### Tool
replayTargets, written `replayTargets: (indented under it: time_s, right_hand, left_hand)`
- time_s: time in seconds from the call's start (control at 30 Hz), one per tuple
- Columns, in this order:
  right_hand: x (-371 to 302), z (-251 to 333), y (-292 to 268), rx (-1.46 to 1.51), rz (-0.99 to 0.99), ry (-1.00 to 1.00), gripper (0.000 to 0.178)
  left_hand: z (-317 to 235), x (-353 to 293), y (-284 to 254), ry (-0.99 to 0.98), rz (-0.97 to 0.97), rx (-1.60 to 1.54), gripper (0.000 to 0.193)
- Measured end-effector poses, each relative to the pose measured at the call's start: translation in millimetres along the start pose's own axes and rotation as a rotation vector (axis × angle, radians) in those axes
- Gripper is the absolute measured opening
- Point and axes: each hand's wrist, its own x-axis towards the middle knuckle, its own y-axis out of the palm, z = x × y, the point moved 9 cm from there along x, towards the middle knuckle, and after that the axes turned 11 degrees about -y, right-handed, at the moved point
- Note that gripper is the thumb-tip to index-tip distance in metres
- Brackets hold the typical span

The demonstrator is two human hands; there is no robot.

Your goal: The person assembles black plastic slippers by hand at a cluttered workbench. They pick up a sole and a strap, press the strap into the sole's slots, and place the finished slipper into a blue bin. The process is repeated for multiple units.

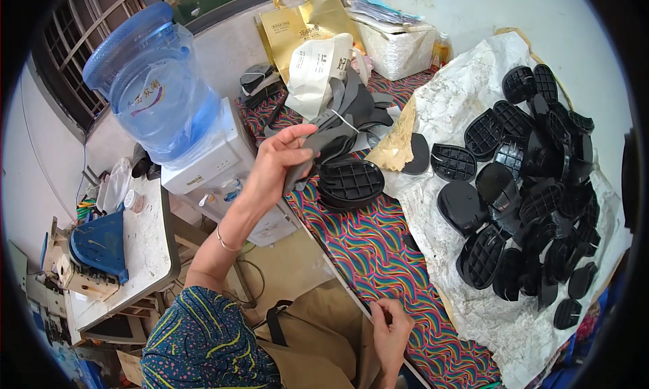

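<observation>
My left hand [285, 153] reaches over the far left part of the patterned table, thumb and fingers closed on a dark grey flat piece [295, 177]. Right beside it lies a bundle of grey curved pieces [346, 118] with a white band around it. Just below are stacked black heels [350, 183], the top one showing a gridded hollow side. My right hand [392, 331] rests low at the table's near edge, its fingers curled in; whatever they may hold is hidden.
A heap of black heels [534, 199] covers a whitish sheet [439, 254] on the right. Left of the patterned cloth [365, 247] stands a water dispenser [203, 172] with a blue bottle. A gold bag [304, 24] and a white foam box [395, 47] stand at the back.
</observation>
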Motion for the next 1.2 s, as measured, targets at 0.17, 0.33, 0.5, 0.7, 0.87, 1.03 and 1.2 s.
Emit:
replayTargets:
  time_s: [0.17, 0.33, 0.5, 0.7, 0.87, 1.03, 1.2]
  right_hand:
    - [-12, -27, -2, 0.293, -0.069, 0.248, 0.005]
    - [8, -10, 4, 0.573, -0.100, 0.242, 0.015]
    - [44, 24, -12, 0.757, -0.386, 0.076, 0.035]
    - [28, 4, -69, 0.973, -0.521, 0.221, 0.041]
    - [-24, -10, -87, 0.476, -0.451, 0.304, 0.022]
    - [-58, 11, -90, -0.370, -0.414, 0.150, 0.011]
    - [-74, 20, -96, -0.767, -0.335, 0.161, 0.018]
  left_hand:
    - [-4, 13, 3, 0.012, 0.009, -0.030, 0.046]
    - [-38, -23, 67, 0.140, 0.160, 0.055, 0.061]
    - [30, -71, 141, -0.177, 0.474, 0.097, 0.078]
    - [130, -152, 190, -0.345, 0.863, 0.203, 0.060]
    - [155, -151, 221, -0.288, 0.848, 0.418, 0.043]
    - [156, -148, 278, -0.273, 0.852, 0.246, 0.050]
    - [176, -168, 309, -0.274, 0.938, 0.232, 0.049]
